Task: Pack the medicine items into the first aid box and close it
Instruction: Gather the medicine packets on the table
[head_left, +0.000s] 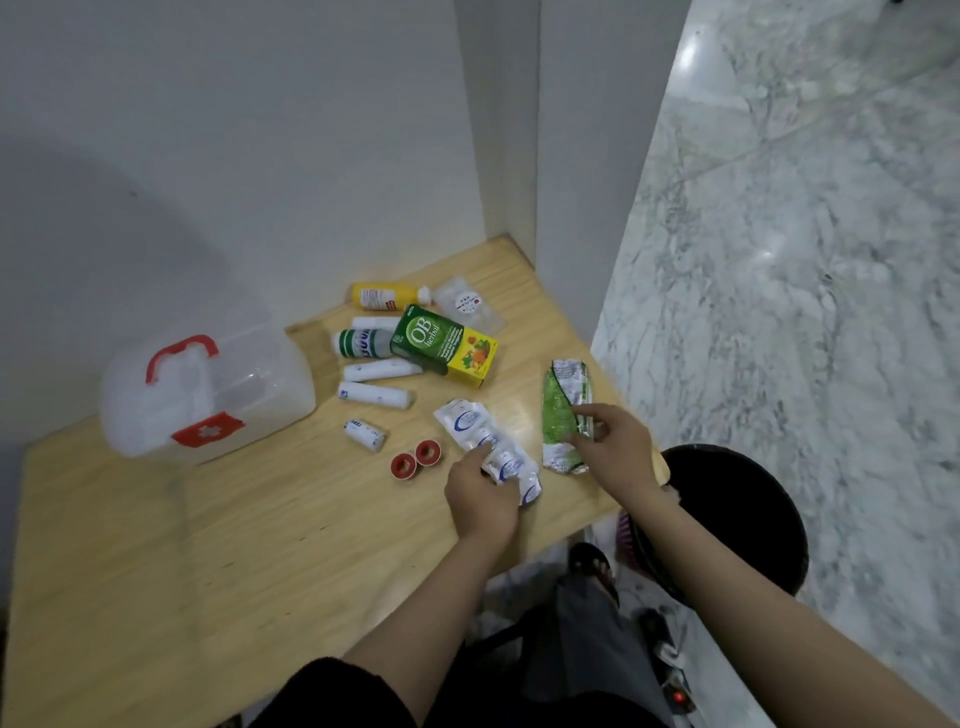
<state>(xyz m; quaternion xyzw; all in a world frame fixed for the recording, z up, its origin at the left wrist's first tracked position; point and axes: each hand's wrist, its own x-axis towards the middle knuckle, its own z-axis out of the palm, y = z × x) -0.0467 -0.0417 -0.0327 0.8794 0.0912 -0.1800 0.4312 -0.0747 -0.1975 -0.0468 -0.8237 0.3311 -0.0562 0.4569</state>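
A clear plastic first aid box with a red handle and red latch stands closed at the table's left. My left hand pinches the near end of a white-and-blue blister strip lying on the table. My right hand grips a green-and-silver sachet strip at the table's right edge. Loose on the table lie a green-yellow herbal box, a yellow bottle, a green-white bottle, white bandage rolls, two red tape rolls and a clear pouch.
The wooden table sits in a white-walled corner. A black round bin stands on the marble floor just beyond the table's right edge. My foot in a sandal shows below the table edge.
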